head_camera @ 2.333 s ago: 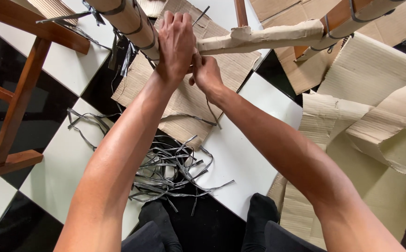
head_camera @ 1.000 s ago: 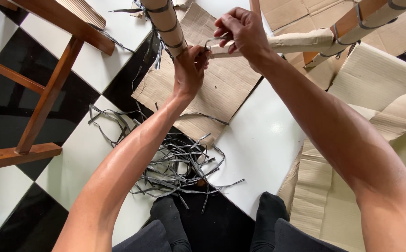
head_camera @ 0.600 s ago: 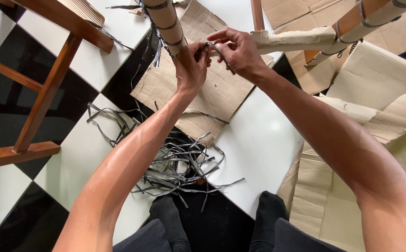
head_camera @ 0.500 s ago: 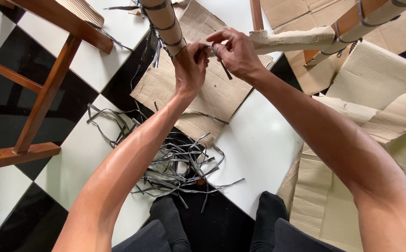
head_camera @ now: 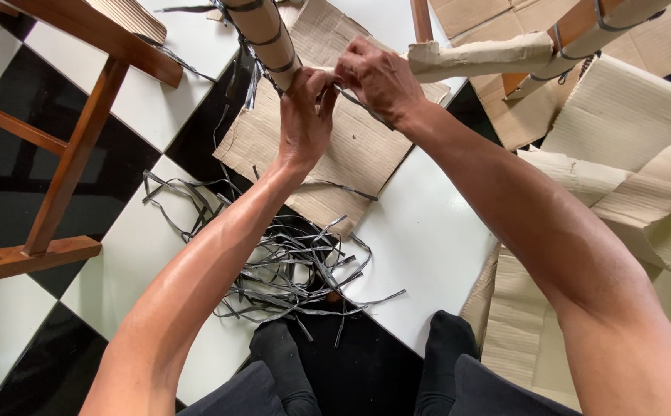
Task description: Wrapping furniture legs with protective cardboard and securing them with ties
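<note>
A wooden rail wrapped in brown cardboard (head_camera: 482, 55) runs across the top of the view, joined at its left end to a cardboard-wrapped leg (head_camera: 264, 32) bound with grey plastic straps. My left hand (head_camera: 303, 115) grips the rail's left end just below the leg. My right hand (head_camera: 378, 77) sits beside it, fingers pinched on a thin grey strap (head_camera: 366, 104) that trails down to the right of the wrist. Both hands touch at the joint.
A heap of cut grey straps (head_camera: 289, 270) lies on the black and white tiled floor near my feet in black socks (head_camera: 443, 343). Flat cardboard sheets (head_camera: 358, 146) cover the floor ahead and to the right. A bare wooden chair frame (head_camera: 81, 146) stands at left.
My right hand came down from above the rail to the joint and pinched the strap beside my left hand. The left hand kept its grip at the rail end.
</note>
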